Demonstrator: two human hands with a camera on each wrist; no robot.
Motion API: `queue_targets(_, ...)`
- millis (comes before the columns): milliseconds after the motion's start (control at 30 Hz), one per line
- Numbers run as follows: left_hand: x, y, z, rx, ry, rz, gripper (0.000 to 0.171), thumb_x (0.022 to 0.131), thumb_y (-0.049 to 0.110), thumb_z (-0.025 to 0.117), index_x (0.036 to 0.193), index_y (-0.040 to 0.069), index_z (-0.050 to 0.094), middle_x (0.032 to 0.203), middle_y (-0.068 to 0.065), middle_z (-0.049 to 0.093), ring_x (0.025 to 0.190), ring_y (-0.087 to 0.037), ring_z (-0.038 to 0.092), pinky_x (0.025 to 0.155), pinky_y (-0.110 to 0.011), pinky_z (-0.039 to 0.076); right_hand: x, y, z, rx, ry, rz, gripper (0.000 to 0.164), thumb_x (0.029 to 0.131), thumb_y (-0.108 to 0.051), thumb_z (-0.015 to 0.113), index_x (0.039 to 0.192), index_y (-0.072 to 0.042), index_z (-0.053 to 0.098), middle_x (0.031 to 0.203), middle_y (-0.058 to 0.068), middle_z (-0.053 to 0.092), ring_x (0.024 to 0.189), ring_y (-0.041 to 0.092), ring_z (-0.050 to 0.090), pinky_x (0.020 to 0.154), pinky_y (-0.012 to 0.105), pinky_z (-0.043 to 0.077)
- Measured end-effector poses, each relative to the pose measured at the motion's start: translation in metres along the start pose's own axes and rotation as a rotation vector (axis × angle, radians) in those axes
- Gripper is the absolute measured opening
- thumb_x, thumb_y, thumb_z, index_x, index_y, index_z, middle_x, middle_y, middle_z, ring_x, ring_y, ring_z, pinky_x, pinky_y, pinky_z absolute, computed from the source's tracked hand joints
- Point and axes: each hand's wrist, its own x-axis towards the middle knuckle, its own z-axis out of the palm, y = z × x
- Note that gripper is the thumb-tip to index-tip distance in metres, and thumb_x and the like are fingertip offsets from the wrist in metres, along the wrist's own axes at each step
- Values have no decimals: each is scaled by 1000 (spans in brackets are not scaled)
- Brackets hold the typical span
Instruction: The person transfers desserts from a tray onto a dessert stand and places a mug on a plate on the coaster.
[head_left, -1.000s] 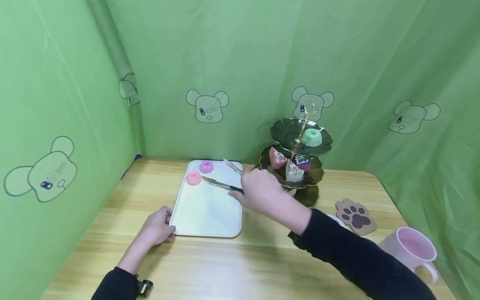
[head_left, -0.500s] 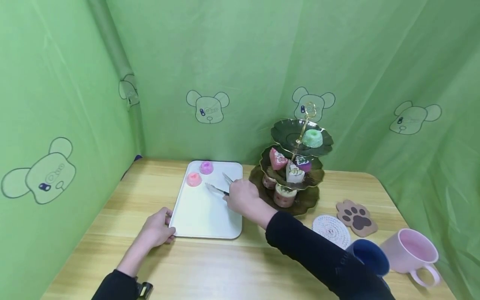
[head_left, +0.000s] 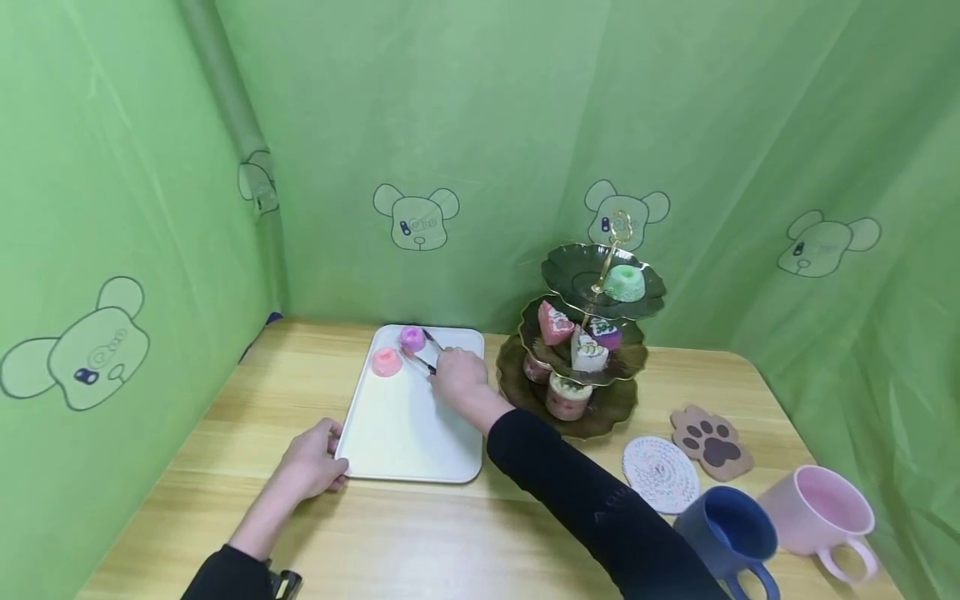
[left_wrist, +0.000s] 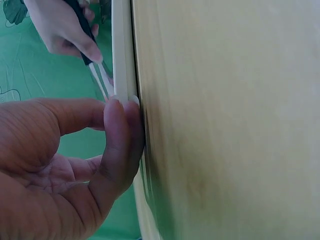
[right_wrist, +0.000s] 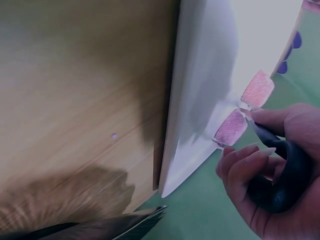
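Note:
My left hand (head_left: 309, 458) grips the near left corner of a white tray (head_left: 408, 433). In the left wrist view its thumb and fingers pinch the tray's rim (left_wrist: 120, 60). Above the tray, my right hand (head_left: 459, 375) holds tongs with black handles (right_wrist: 280, 195) and metal ends. Those ends lie on either side of a small purple ring-shaped cake (head_left: 412, 337) at the tray's back left; whether they touch it is hard to tell. Just nearer stands a pink ring-shaped cake (head_left: 386, 362), also on the tray.
Right of the tray stands a three-tier dark stand (head_left: 510, 375) bearing a green cake (head_left: 625, 283), cake slices (head_left: 555, 323) and round cakes (head_left: 567, 398). Further right lie a round coaster (head_left: 660, 473), a paw-shaped coaster (head_left: 712, 442), a blue mug (head_left: 723, 533) and a pink mug (head_left: 813, 512).
My right hand has moved left and away from me with the tongs, bringing their ends beside the purple cake. The tongs have narrowed. My left hand stays at the tray corner.

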Motion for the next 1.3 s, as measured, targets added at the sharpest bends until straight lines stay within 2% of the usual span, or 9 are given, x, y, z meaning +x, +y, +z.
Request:
queue_targets(267, -1, 3, 0, 5, -7, 9, 50, 86, -16, 64, 133, -15, 47, 107, -26, 60, 66, -21, 68, 57, -33, 66, 10, -2, 3, -30, 16, -19, 33, 99, -41, 73, 99, -8, 71, 94, 7, 72, 86, 24, 73, 64, 36, 64)
queue_targets(467, 0, 3, 0, 7, -7, 22, 49, 86, -16, 64, 132, -15, 47, 106, -26, 61, 65, -21, 68, 57, -34, 66, 15, 8, -6, -41, 22, -2, 24, 96, -34, 76, 96, -10, 74, 96, 8, 74, 87, 25, 73, 67, 38, 65)
queue_targets(667, -1, -1, 2, 10, -1, 17, 51, 84, -16, 64, 132, -15, 47, 106, -25, 59, 64, -21, 68, 56, -33, 66, 12, 11, -12, -63, -5, -39, 19, 95, -28, 75, 96, -10, 72, 100, 9, 73, 89, 24, 72, 66, 36, 65)
queue_targets(867, -4, -1, 3, 6, -8, 9, 50, 84, -16, 64, 131, -15, 48, 108, -25, 57, 66, -21, 69, 57, -33, 66, 1, 17, -17, -63, -36, -52, 20, 98, -31, 73, 98, -11, 72, 101, 9, 72, 87, 23, 70, 64, 36, 64)
queue_targets(1067, -4, 1, 2, 9, -7, 18, 52, 84, -15, 64, 133, -16, 47, 108, -26, 57, 66, -21, 69, 57, -34, 66, -16, 26, -28, -62, -56, -17, 31, 99, -41, 73, 103, -11, 75, 100, 9, 72, 86, 26, 71, 64, 40, 63)
queue_targets(1200, -3, 2, 1, 8, -5, 23, 51, 84, -16, 64, 132, -16, 48, 107, -26, 58, 65, -21, 69, 57, -34, 67, -36, 32, -48, -82, -20, -35, 34, 97, -46, 73, 97, -12, 74, 92, 8, 71, 81, 26, 70, 60, 40, 62)
queue_targets(1300, -2, 3, 0, 12, -4, 23, 50, 84, -16, 64, 131, -16, 48, 107, -26, 58, 65, -21, 69, 57, -34, 67, -55, 37, -72, -71, 24, -69, 34, 97, -47, 74, 94, -13, 73, 88, 7, 69, 80, 28, 69, 60, 42, 61)
